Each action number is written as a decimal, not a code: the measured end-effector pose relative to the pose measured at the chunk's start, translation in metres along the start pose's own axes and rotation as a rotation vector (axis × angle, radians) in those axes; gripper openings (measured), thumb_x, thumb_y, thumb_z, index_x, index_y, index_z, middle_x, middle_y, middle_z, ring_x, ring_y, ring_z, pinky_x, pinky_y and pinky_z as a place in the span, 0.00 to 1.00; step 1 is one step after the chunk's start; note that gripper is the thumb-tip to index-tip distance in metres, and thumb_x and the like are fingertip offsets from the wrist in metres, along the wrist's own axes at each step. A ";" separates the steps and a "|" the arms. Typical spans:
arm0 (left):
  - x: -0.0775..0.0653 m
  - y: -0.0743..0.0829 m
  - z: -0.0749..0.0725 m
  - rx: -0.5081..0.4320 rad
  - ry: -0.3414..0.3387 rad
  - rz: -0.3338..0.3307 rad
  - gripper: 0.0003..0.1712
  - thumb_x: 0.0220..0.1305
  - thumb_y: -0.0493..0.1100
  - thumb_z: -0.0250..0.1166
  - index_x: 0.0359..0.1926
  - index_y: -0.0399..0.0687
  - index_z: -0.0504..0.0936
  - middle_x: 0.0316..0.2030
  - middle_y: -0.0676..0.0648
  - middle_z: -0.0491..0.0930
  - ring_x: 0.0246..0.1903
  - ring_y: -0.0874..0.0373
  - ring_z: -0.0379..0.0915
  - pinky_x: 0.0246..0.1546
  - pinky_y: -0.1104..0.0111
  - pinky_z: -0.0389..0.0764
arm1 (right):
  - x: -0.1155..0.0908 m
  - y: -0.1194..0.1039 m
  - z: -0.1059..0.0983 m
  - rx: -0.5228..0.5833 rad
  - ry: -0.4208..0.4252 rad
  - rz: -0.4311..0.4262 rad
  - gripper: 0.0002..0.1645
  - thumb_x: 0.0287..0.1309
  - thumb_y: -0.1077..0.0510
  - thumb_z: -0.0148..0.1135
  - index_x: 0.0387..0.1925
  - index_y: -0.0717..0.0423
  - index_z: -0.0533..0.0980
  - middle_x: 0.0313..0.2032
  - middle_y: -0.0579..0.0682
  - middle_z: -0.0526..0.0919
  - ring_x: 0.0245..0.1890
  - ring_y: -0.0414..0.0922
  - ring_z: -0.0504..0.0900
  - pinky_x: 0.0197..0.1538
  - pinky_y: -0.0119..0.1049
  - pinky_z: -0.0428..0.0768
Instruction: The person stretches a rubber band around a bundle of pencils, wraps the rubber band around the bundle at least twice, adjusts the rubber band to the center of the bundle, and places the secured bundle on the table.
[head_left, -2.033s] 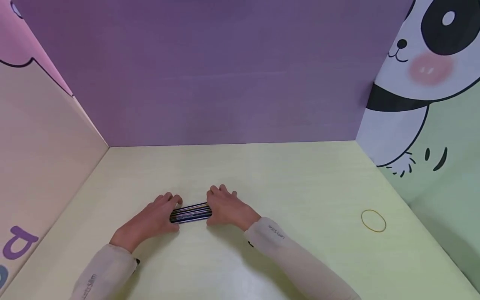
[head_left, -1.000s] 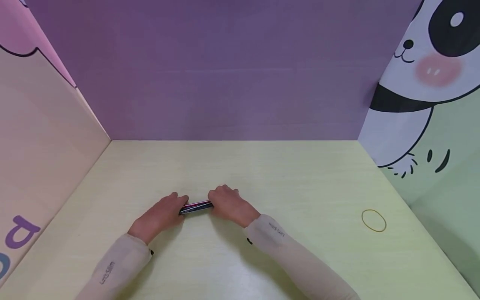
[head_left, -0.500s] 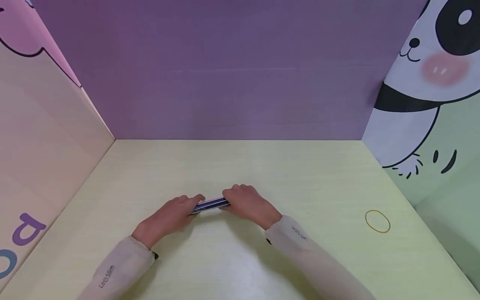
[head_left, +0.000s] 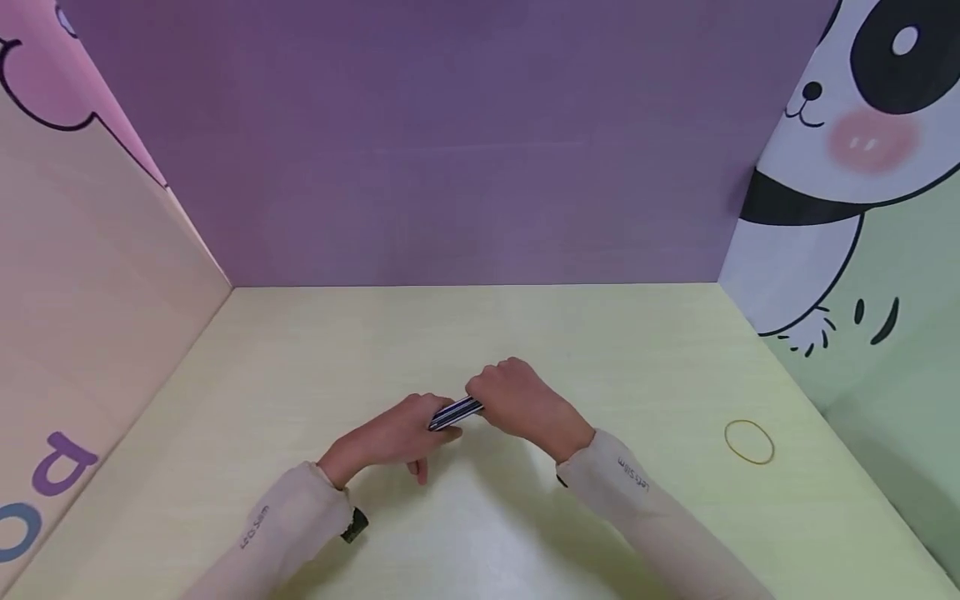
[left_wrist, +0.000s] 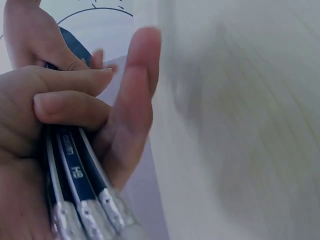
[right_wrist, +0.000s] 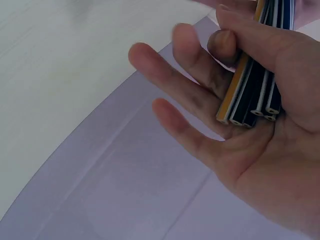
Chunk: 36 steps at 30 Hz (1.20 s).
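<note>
A bundle of pencils (head_left: pixel 456 412) is held between both hands, raised above the table and tilted up to the right. My left hand (head_left: pixel 405 429) grips its left end. In the left wrist view, thumb and fingers curl round dark pencils (left_wrist: pixel 75 170) marked HB, their silver ferrules pointing toward the camera. At the other end, my right hand (head_left: pixel 525 404) pinches the bundle. The right wrist view has flat ends of several pencils (right_wrist: pixel 250 100), one orange, between thumb and index finger. The other right fingers (right_wrist: pixel 190 135) are spread away. Hands hide parts of the bundle.
A thin yellow rubber band (head_left: pixel 757 463) lies on the pale table (head_left: pixel 600 333) to the right. Behind the table rises a purple wall (head_left: pixel 480 167). Cartoon-printed side panels (head_left: pixel 900 250) stand at left and right.
Both hands have moved right with the pencils, which are now lifted and tilted more steeply. The bundle looks narrower than before, and the hands are closer together. The rubber band stays put.
</note>
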<state>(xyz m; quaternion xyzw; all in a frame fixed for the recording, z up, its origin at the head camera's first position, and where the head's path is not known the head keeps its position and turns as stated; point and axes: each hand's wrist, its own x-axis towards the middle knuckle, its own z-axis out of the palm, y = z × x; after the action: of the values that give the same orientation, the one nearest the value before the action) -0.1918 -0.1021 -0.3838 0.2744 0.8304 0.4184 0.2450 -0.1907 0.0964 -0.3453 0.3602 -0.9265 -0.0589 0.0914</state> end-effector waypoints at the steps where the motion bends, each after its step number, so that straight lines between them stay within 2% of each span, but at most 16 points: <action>1: 0.002 0.001 0.002 -0.036 -0.010 -0.002 0.09 0.74 0.38 0.57 0.46 0.34 0.75 0.19 0.48 0.64 0.14 0.48 0.81 0.19 0.60 0.84 | -0.001 0.004 -0.001 0.021 0.006 0.002 0.15 0.55 0.60 0.72 0.19 0.49 0.74 0.14 0.41 0.66 0.16 0.39 0.63 0.26 0.31 0.65; 3: 0.006 0.002 0.004 -0.095 -0.027 0.010 0.13 0.74 0.39 0.57 0.49 0.30 0.75 0.17 0.46 0.68 0.15 0.47 0.82 0.19 0.59 0.84 | -0.004 0.014 -0.006 0.102 0.009 0.010 0.12 0.54 0.55 0.74 0.24 0.51 0.78 0.16 0.41 0.72 0.18 0.40 0.69 0.29 0.33 0.71; 5: 0.010 0.004 0.006 -0.162 -0.047 0.025 0.19 0.75 0.41 0.57 0.54 0.27 0.75 0.17 0.38 0.75 0.16 0.45 0.83 0.20 0.59 0.85 | -0.008 0.027 -0.013 0.262 -0.034 0.054 0.12 0.55 0.53 0.74 0.38 0.52 0.81 0.26 0.42 0.81 0.28 0.43 0.76 0.38 0.36 0.76; 7: 0.012 0.006 0.007 -0.236 -0.069 0.043 0.24 0.75 0.43 0.57 0.60 0.27 0.72 0.21 0.30 0.80 0.18 0.44 0.83 0.21 0.58 0.85 | -0.015 0.042 -0.020 0.497 -0.059 0.096 0.24 0.57 0.56 0.72 0.55 0.51 0.78 0.43 0.44 0.85 0.44 0.45 0.81 0.49 0.41 0.79; 9: 0.014 0.008 0.007 -0.301 -0.090 0.057 0.26 0.75 0.45 0.57 0.62 0.28 0.72 0.23 0.27 0.82 0.19 0.43 0.84 0.23 0.56 0.86 | -0.022 0.058 -0.023 0.806 -0.048 0.124 0.35 0.61 0.59 0.68 0.68 0.47 0.69 0.59 0.46 0.79 0.60 0.46 0.75 0.62 0.47 0.74; 10: 0.014 0.009 0.008 -0.330 -0.099 0.062 0.26 0.75 0.46 0.58 0.63 0.29 0.72 0.22 0.27 0.82 0.20 0.42 0.84 0.24 0.54 0.86 | -0.026 0.065 -0.023 0.959 -0.032 0.123 0.35 0.64 0.59 0.65 0.71 0.44 0.65 0.64 0.46 0.75 0.65 0.46 0.71 0.66 0.48 0.70; 12: 0.015 0.010 0.009 -0.387 -0.119 0.071 0.26 0.75 0.47 0.58 0.63 0.31 0.73 0.20 0.30 0.82 0.21 0.40 0.84 0.26 0.52 0.86 | -0.030 0.075 -0.021 1.268 0.031 0.035 0.32 0.72 0.57 0.53 0.75 0.45 0.60 0.71 0.49 0.67 0.72 0.46 0.64 0.72 0.51 0.62; 14: 0.016 0.012 0.012 -0.433 -0.137 0.081 0.26 0.75 0.48 0.57 0.63 0.33 0.73 0.15 0.37 0.79 0.23 0.39 0.84 0.27 0.52 0.86 | -0.033 0.079 -0.018 1.532 0.073 -0.068 0.30 0.79 0.49 0.40 0.77 0.47 0.56 0.74 0.52 0.62 0.75 0.46 0.58 0.76 0.52 0.53; 17: 0.018 0.015 0.019 -0.515 -0.186 0.099 0.26 0.75 0.48 0.57 0.64 0.34 0.72 0.13 0.44 0.77 0.24 0.39 0.85 0.24 0.57 0.86 | -0.033 0.077 -0.015 1.748 0.082 -0.174 0.37 0.78 0.38 0.22 0.78 0.49 0.52 0.76 0.54 0.57 0.77 0.47 0.51 0.77 0.52 0.44; 19: 0.020 0.018 0.025 -0.561 -0.229 0.107 0.26 0.76 0.48 0.56 0.65 0.35 0.71 0.16 0.45 0.78 0.24 0.42 0.85 0.22 0.62 0.85 | -0.033 0.073 -0.013 1.750 0.063 -0.144 0.39 0.76 0.33 0.18 0.78 0.44 0.52 0.76 0.50 0.57 0.77 0.47 0.51 0.76 0.54 0.41; 22: 0.022 0.020 0.032 -0.622 -0.277 0.096 0.24 0.76 0.47 0.55 0.65 0.37 0.70 0.27 0.42 0.85 0.24 0.46 0.85 0.19 0.66 0.83 | -0.032 0.066 -0.010 1.654 0.031 -0.049 0.37 0.75 0.33 0.19 0.76 0.37 0.57 0.75 0.43 0.61 0.76 0.45 0.52 0.75 0.57 0.40; 24: 0.023 0.019 0.036 -0.655 -0.280 0.084 0.23 0.76 0.46 0.56 0.64 0.39 0.70 0.34 0.39 0.86 0.22 0.48 0.85 0.18 0.67 0.82 | -0.030 0.061 -0.007 1.592 0.008 0.012 0.36 0.76 0.33 0.21 0.74 0.36 0.61 0.73 0.39 0.64 0.74 0.45 0.54 0.75 0.57 0.42; 28: 0.025 0.017 0.043 -0.702 -0.264 0.077 0.25 0.76 0.45 0.56 0.68 0.44 0.66 0.41 0.37 0.86 0.21 0.50 0.85 0.17 0.67 0.82 | -0.026 0.055 -0.002 1.514 -0.044 0.092 0.37 0.74 0.30 0.26 0.69 0.36 0.71 0.66 0.39 0.73 0.72 0.43 0.61 0.75 0.54 0.50; 31: 0.027 0.016 0.047 -0.703 -0.256 0.095 0.26 0.76 0.46 0.55 0.70 0.45 0.65 0.36 0.38 0.86 0.20 0.50 0.84 0.17 0.66 0.82 | -0.024 0.054 -0.001 1.527 -0.047 0.102 0.38 0.74 0.30 0.27 0.66 0.39 0.74 0.64 0.42 0.76 0.70 0.44 0.65 0.75 0.52 0.52; 33: 0.028 0.016 0.048 -0.693 -0.251 0.107 0.24 0.76 0.46 0.55 0.68 0.44 0.67 0.30 0.39 0.86 0.19 0.51 0.83 0.16 0.66 0.81 | -0.024 0.056 -0.001 1.524 -0.018 0.108 0.37 0.75 0.30 0.28 0.66 0.40 0.73 0.66 0.40 0.74 0.70 0.43 0.66 0.75 0.50 0.53; 36: 0.030 0.019 0.050 -0.674 -0.270 0.109 0.20 0.76 0.45 0.55 0.64 0.43 0.71 0.25 0.41 0.84 0.18 0.51 0.83 0.15 0.66 0.81 | -0.024 0.058 0.000 1.450 0.049 0.113 0.32 0.76 0.34 0.34 0.67 0.41 0.72 0.67 0.38 0.72 0.70 0.43 0.66 0.75 0.48 0.55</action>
<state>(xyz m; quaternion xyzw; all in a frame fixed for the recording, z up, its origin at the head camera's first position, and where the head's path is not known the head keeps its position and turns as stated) -0.1772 -0.0454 -0.3999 0.2748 0.5905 0.6409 0.4063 -0.2111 0.1553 -0.3384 0.2832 -0.7475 0.5827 -0.1467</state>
